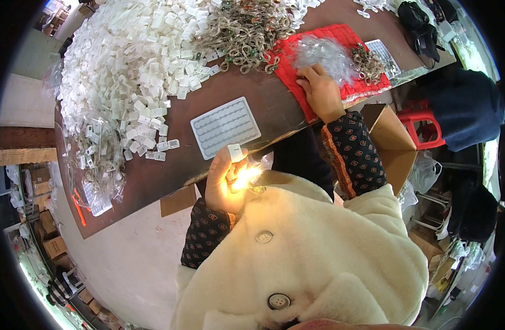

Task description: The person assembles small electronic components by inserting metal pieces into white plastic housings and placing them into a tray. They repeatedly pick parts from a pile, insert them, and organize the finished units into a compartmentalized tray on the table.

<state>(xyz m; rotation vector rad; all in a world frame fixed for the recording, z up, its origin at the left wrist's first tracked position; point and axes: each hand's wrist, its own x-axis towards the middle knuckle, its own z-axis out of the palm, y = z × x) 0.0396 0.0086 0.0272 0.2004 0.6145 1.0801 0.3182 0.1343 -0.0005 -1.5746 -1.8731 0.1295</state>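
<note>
Close to my chest, my left hand (222, 187) is closed around a small white plastic battery box (236, 153). A bright warm glow from a string light (245, 178) shines at its fingers; the glare hides the wire's shape. My right hand (322, 92) rests on a red quilted cloth (290, 77), its fingers loosely bent and apart, with nothing visible in them. Beside those fingers lies a heap of thin clear plastic pieces (325, 58). A bundle of coiled wires (368, 65) sits on the cloth's right part.
A grey-white slotted tray (225, 127) lies on the brown table (153, 187). White plastic boxes (137, 60) are heaped at left, tangled wire coils (247, 33) at the back. Another tray (382, 55) lies beyond the cloth. A cardboard box (387, 137) and red stool (423, 124) stand at right.
</note>
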